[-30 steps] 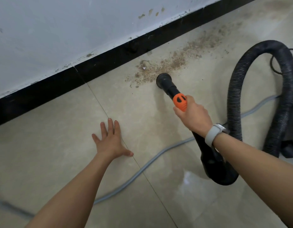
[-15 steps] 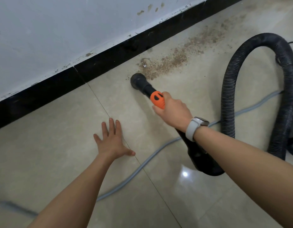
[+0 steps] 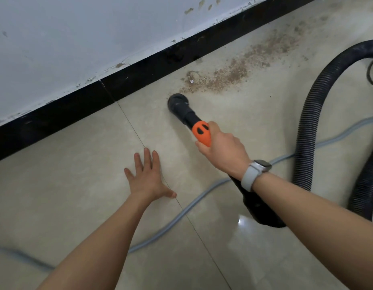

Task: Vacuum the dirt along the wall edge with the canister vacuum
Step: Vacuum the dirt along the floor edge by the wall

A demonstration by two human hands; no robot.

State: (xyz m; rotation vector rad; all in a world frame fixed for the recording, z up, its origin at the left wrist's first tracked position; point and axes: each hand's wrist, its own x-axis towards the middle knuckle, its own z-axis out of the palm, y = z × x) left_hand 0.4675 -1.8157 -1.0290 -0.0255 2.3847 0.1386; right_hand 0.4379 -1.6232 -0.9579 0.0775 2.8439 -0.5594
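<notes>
A band of brown dirt (image 3: 233, 74) lies on the beige tile floor beside the black baseboard (image 3: 139, 72), running up to the right. My right hand (image 3: 223, 149) grips the vacuum's black handle just behind its orange collar (image 3: 201, 132). The round black nozzle (image 3: 178, 103) sits on the floor just below the left end of the dirt. The black ribbed hose (image 3: 311, 114) loops up on the right. My left hand (image 3: 148, 176) rests flat on the tile with fingers spread, left of the nozzle.
A grey power cord (image 3: 181, 216) snakes across the floor under both arms. The white wall (image 3: 76, 38) above the baseboard has chipped paint. A thin black cable (image 3: 371, 76) lies at the far right edge.
My right hand swept the nozzle left along the dirt's near edge, then held near the left end. The dirt patch's left tip has shrunk. My left hand stayed put.
</notes>
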